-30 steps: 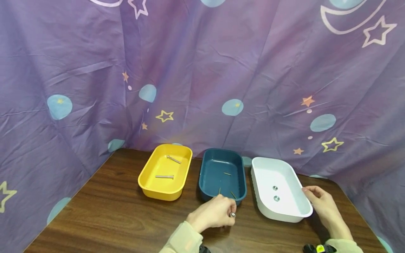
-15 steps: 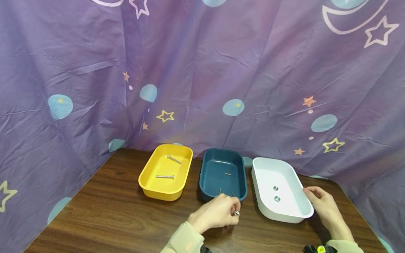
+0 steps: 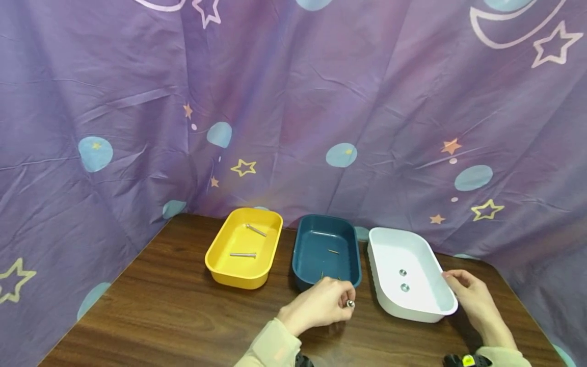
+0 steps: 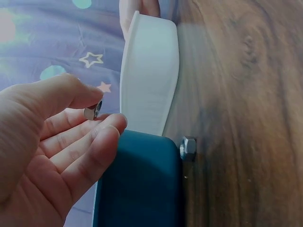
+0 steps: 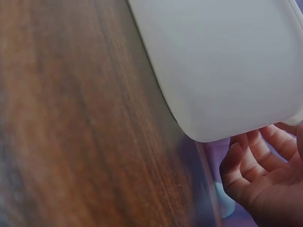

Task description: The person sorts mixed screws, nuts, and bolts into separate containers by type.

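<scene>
Low in front of the dark blue tray (image 3: 302,270), my left hand (image 3: 318,306) pinches a shiny metal nut (image 4: 93,111) between thumb and fingertips. A second hex nut (image 4: 188,148) stands on edge on the table beside the blue tray's near end; the hand hides it in the head view. My right hand (image 3: 474,303) holds the right rim of the white tray (image 3: 379,285), its fingers curled at the outer wall in the right wrist view. Inside the white tray lie two round nuts (image 3: 404,287).
A yellow tray (image 3: 220,255) on the left contains two long bolts (image 3: 243,255). Several thin brass-coloured pins (image 3: 333,251) lie in the blue tray. All three trays stand on a brown wooden table (image 3: 151,295), in front of a purple patterned cloth (image 3: 284,102).
My left hand, still pinching the nut, has shifted slightly right and away from me toward the white tray. The right hand stays at the white tray's rim.
</scene>
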Available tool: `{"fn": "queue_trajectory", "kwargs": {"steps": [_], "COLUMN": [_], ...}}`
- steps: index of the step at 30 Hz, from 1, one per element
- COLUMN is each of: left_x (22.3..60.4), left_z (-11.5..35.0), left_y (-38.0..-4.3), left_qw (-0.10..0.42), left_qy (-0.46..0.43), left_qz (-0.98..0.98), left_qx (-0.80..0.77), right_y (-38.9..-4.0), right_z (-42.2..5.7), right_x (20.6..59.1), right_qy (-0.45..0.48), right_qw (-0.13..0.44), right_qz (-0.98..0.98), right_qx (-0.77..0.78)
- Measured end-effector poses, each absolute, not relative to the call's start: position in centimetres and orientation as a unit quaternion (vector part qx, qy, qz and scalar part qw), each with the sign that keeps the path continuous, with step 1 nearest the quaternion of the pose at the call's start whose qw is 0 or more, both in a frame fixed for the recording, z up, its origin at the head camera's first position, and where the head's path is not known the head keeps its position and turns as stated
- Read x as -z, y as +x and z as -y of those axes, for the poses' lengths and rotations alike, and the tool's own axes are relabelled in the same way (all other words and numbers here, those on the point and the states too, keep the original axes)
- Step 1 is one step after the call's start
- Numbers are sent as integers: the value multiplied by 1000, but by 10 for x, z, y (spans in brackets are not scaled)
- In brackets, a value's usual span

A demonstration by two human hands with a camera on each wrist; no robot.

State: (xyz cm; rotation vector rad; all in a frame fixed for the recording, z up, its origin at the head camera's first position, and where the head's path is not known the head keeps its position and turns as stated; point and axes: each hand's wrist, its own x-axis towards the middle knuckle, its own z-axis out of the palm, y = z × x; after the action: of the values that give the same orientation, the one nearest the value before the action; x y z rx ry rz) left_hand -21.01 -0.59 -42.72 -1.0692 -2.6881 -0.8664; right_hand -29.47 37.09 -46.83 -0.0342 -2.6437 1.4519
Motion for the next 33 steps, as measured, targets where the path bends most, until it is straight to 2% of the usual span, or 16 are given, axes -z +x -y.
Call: {"fn": "queue_trajectory", "kwargs": {"steps": [9,18,25,33], "left_x": [423,416,395,383], "left_z": [0,-16,-36,-56], "left_y": [-212,-221,-246,-279], "left_qw": [55,58,53,22], "left_qy": [-349,-366,-394,-381], "left_qz": [879,889,896,907], "left_qx": [321,270,195,175], "right_y": [-297,-294,-289,-295], "right_z": [-373,-375,-378,-373], "right_x": [472,470,471,469], "right_qy": [2,24,0,0], "right_qw": [73,80,60,57], "right_qz": [865,866,864,862], "right_qx": [-496,-492,-500,-504]}}
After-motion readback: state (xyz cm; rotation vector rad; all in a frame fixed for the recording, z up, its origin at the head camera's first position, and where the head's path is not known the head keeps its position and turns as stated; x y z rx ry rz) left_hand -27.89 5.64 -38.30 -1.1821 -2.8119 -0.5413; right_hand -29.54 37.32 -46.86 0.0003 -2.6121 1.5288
